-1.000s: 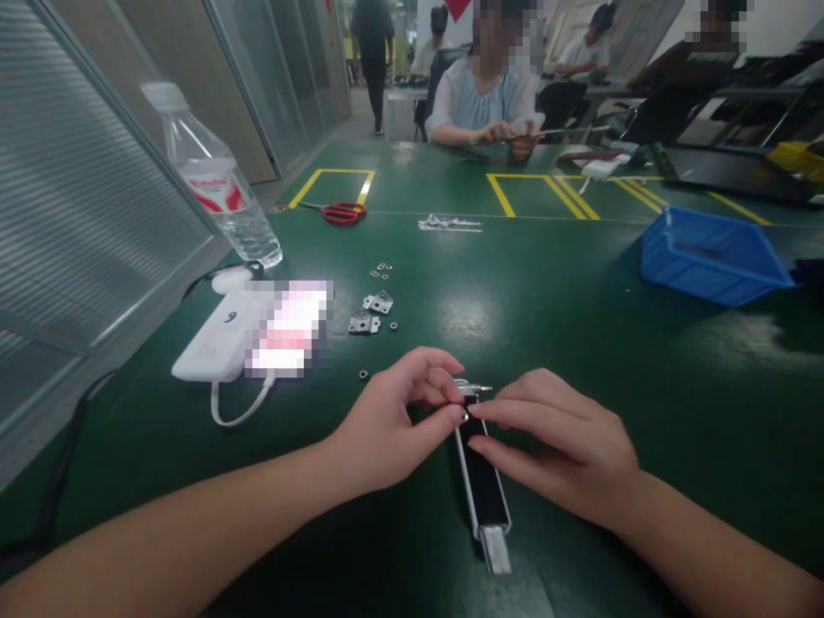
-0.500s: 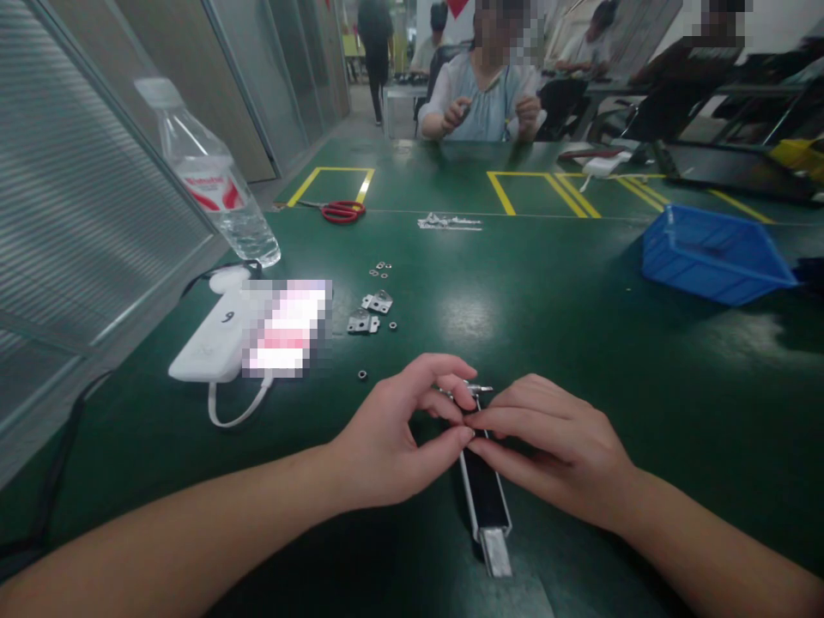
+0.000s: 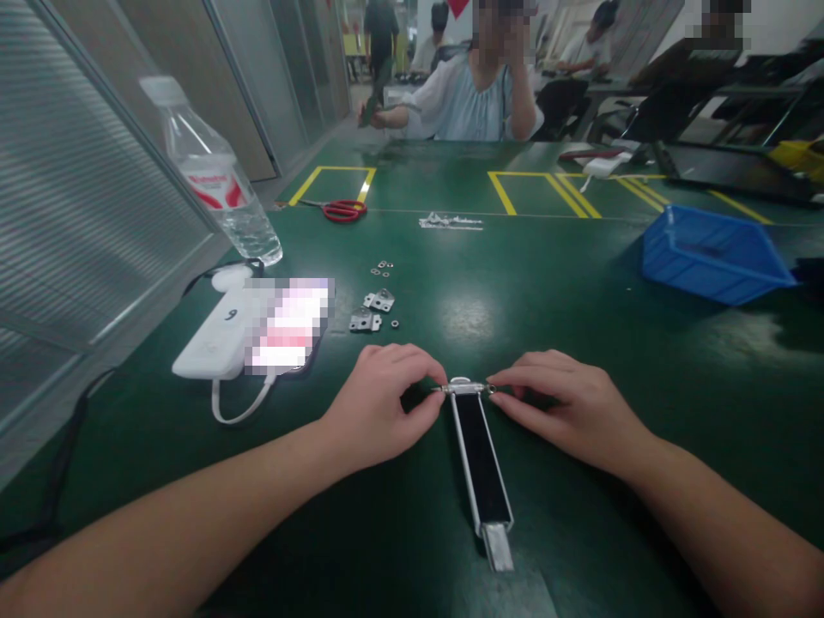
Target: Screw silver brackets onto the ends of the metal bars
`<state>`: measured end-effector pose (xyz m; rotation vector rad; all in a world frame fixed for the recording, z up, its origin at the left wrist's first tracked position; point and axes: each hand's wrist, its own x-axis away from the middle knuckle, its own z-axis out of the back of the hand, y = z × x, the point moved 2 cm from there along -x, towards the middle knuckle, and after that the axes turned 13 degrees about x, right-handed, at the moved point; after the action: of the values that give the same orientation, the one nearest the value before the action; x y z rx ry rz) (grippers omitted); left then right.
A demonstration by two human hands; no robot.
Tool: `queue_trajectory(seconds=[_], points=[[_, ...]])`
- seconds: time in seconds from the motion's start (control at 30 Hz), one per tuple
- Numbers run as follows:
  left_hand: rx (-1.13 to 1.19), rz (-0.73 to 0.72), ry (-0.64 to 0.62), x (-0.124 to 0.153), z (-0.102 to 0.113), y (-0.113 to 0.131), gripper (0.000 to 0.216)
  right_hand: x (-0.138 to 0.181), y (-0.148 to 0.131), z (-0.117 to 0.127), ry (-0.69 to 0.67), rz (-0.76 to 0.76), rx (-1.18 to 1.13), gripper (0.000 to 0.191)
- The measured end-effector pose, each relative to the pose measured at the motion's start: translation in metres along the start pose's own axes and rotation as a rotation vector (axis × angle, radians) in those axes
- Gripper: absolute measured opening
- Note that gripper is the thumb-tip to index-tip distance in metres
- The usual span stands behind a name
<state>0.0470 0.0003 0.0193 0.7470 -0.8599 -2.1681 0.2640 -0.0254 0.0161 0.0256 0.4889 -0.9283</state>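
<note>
A long, narrow piece with a black face and silver edges (image 3: 480, 463) lies on the green table, a flat metal tongue (image 3: 499, 548) sticking out of its near end. Across its far end runs a metal crosspiece (image 3: 464, 388) with a thin rod through it. My left hand (image 3: 386, 408) is closed, thumb and forefinger pinching the rod's left end. At the right end, my right hand (image 3: 560, 412) pinches a small nut-like metal ring (image 3: 492, 390) against the rod; whether it is threaded on, I cannot tell.
Metal brackets (image 3: 366, 321), a small nut (image 3: 395, 324) and several washers (image 3: 385, 264) lie beyond my left hand. A power bank (image 3: 209, 339), a phone (image 3: 293, 326) and a bottle (image 3: 222, 189) stand left. Farther off are red-handled scissors (image 3: 346, 211), a blue bin (image 3: 714, 257) and a seated person (image 3: 476, 94).
My hands have moved apart and forward, from above the long piece to either end of its crosspiece, uncovering the black face. The person opposite has stretched one arm sideways and raised the other.
</note>
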Motion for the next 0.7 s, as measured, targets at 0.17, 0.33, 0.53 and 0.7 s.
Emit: queue_trajectory(seconds=[0.17,0.33,0.53,0.7], points=[[-0.036,0.001,-0.047,0.0001,-0.0028,-0.0019,0.009,0.0007,0.0022,-0.0025,-0.036,-0.024,0.005,0.009],[-0.054,-0.022,-0.044,0.0000,-0.0036,-0.0059,0.010,0.0011,0.0046,-0.0046,-0.063,-0.032,-0.008,0.009],[-0.059,-0.036,-0.046,0.0001,-0.0045,-0.0080,0.011,0.0014,0.0060,-0.0059,-0.104,-0.055,-0.019,0.010],[-0.069,-0.026,-0.056,-0.0003,-0.0047,-0.0080,0.011,0.0012,0.0060,-0.0055,-0.114,-0.055,-0.012,0.011]])
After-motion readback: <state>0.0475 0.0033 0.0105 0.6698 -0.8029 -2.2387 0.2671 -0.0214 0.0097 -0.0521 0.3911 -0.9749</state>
